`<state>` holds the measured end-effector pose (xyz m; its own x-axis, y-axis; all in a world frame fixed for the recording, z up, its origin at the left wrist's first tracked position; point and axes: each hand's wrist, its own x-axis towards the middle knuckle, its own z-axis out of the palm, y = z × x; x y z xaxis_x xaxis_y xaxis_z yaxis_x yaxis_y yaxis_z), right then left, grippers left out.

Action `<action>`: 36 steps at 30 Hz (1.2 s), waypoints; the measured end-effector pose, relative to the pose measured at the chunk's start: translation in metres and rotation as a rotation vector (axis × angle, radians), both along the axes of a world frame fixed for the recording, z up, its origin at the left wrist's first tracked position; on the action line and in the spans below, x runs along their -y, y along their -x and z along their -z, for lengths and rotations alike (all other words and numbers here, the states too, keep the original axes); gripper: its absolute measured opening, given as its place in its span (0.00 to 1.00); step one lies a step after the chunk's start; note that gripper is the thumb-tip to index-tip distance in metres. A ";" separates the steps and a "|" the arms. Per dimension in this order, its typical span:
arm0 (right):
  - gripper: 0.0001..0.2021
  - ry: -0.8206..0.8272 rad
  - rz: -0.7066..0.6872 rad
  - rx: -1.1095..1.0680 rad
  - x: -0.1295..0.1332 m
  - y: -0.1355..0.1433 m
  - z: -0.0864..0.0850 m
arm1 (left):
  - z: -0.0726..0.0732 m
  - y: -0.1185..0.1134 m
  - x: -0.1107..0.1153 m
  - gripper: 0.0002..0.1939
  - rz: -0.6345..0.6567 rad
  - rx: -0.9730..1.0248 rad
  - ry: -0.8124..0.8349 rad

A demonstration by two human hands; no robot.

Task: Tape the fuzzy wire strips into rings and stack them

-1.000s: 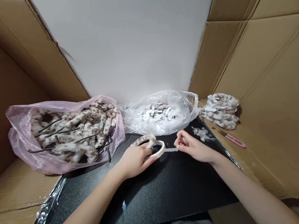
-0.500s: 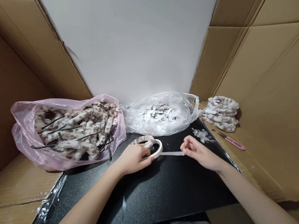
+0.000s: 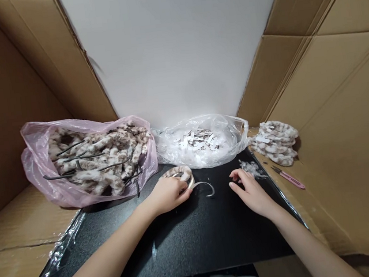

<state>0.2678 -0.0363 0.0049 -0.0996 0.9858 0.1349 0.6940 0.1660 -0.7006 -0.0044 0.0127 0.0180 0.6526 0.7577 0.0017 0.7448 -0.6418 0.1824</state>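
My left hand [image 3: 174, 193] is closed around a roll of white tape [image 3: 192, 181]. A fuzzy white-and-brown strip [image 3: 182, 170] curves over the top of the roll, by the same fingers; whether they pinch it too I cannot tell. From the roll a loose tape end [image 3: 210, 186] curls out to the right over the black tabletop [image 3: 196, 244]. My right hand [image 3: 248, 191] hovers apart from it, thumb and fingers spread, with nothing in them. Just beyond the right fingertips lies a tuft of white fluff [image 3: 253, 168].
A pink bag [image 3: 37, 173] of fuzzy strips with dark cords stands at the left. Behind the hands is a clear bag [image 3: 235, 150] with small white pieces. On the right lie a fuzzy bundle [image 3: 276, 143] and a pink-handled cutter [image 3: 291, 179]. Cardboard walls [image 3: 344, 107] flank the table.
My right hand has let go of the tape end and opened, moving slightly right. The stretched tape has sprung back into a curl. My left hand keeps its hold on the roll.
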 end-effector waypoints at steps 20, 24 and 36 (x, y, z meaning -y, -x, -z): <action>0.08 -0.275 -0.499 0.757 -0.031 0.089 -0.041 | -0.007 0.005 0.005 0.16 0.082 0.120 0.112; 0.08 -0.367 -0.545 0.759 -0.024 0.082 -0.042 | -0.011 0.007 0.003 0.18 0.018 0.216 0.087; 0.08 -0.635 -0.567 0.827 0.016 0.073 -0.052 | -0.029 0.009 0.007 0.17 0.002 0.439 0.521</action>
<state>0.1944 -0.0518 0.0569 -0.7875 0.5525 0.2732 0.6123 0.7520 0.2442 -0.0132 0.0054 0.0473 0.6762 0.7301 -0.0985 0.5303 -0.3896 0.7530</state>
